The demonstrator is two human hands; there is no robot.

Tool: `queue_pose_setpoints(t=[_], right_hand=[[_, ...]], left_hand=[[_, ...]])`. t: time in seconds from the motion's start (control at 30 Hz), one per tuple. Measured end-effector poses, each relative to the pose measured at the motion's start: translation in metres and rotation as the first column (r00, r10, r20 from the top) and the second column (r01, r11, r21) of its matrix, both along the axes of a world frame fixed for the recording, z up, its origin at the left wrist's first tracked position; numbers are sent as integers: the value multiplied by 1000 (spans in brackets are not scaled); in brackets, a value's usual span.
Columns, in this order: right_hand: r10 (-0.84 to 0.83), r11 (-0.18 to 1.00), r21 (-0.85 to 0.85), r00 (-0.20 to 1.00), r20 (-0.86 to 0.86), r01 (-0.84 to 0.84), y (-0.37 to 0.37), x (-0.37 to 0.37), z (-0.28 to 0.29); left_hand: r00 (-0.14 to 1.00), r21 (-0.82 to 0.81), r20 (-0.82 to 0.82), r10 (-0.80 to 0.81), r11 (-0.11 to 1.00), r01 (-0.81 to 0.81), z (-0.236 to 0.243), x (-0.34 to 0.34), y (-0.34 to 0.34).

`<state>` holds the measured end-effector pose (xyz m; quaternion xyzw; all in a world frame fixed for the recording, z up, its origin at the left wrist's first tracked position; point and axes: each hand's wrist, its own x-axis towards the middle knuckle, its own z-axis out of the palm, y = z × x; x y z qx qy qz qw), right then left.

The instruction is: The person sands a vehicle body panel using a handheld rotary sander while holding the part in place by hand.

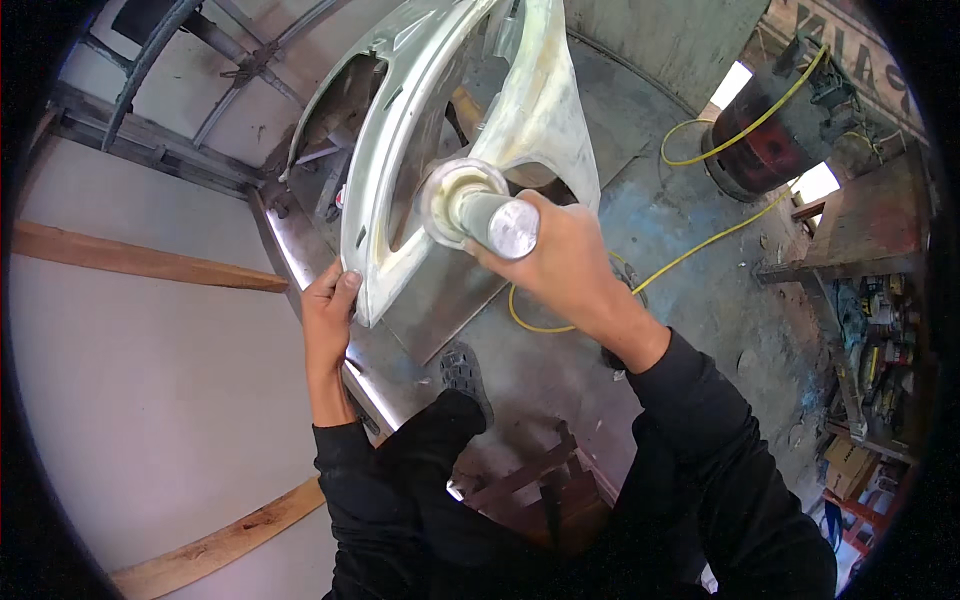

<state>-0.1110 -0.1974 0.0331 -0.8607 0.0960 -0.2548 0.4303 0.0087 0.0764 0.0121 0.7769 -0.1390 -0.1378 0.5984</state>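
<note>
A pale, sanded car body panel (400, 150) stands on edge in front of me, curving up toward the top of the picture. My left hand (328, 305) grips its lower edge, thumb on the pale surface. My right hand (565, 260) is closed around a silver cylindrical tool (490, 215) whose round head presses against the panel near its lower middle. Both forearms wear black sleeves.
A grey sheet-metal plate (440, 300) lies under the panel. A yellow hose (700, 245) runs across the concrete floor to a dark red drum (770, 140) at upper right. Shelves with tools (875, 340) line the right side. White board with wooden battens (140, 260) fills the left.
</note>
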Motion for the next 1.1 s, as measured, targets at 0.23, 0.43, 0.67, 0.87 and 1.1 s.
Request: queue_pose_setpoints(t=[0.23, 0.43, 0.67, 0.87, 1.1], right_hand=[[-90, 988, 123, 995, -38, 94, -25, 6, 14], [20, 998, 67, 999, -47, -17, -3, -3, 6], [-77, 988, 132, 996, -49, 83, -28, 6, 12], [-22, 999, 49, 1000, 8, 22, -9, 1, 4], [-1, 995, 103, 1000, 25, -1, -6, -3, 11]], left_hand=[[1000, 43, 0, -14, 999, 14, -6, 4, 5], [1000, -2, 8, 9, 1000, -9, -3, 2, 2], [1000, 47, 7, -28, 998, 28, -1, 5, 2], [1000, 18, 5, -30, 999, 30, 1, 3, -3], [999, 65, 9, -30, 997, 30, 6, 4, 0]])
